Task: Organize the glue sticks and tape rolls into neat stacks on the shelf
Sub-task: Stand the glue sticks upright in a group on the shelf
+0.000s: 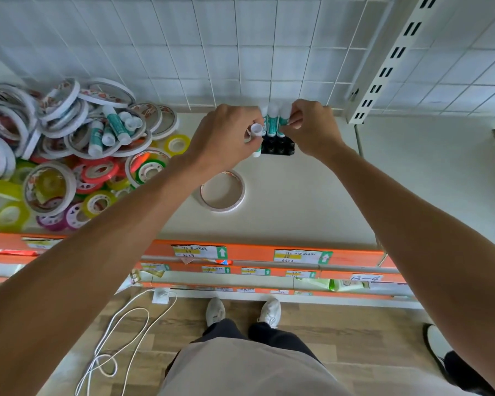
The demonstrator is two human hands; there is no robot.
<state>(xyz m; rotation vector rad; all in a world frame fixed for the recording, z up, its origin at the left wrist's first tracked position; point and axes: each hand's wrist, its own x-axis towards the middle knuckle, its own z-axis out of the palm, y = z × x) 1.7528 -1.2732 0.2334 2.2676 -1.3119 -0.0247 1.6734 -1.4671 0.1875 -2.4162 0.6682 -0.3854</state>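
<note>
A black holder tray (277, 148) sits at the back of the white shelf (297, 195), with a few white-and-teal glue sticks (272, 121) standing upright in it. My left hand (226, 135) grips another glue stick (256, 131) just left of the tray. My right hand (312, 127) pinches the rightmost upright glue stick (284, 117) in the tray. A jumbled pile of tape rolls (55, 155) with several loose glue sticks (115, 127) on top fills the shelf's left side. One white tape roll (223, 190) lies flat alone near the middle.
A white wire grid (212, 52) backs the shelf and a slotted upright (389, 58) stands at the right. Orange price strips (269, 252) line the shelf fronts. A white cable (117, 332) lies on the wooden floor near my shoes (243, 310). Another person's shoe (437, 344) is at the right.
</note>
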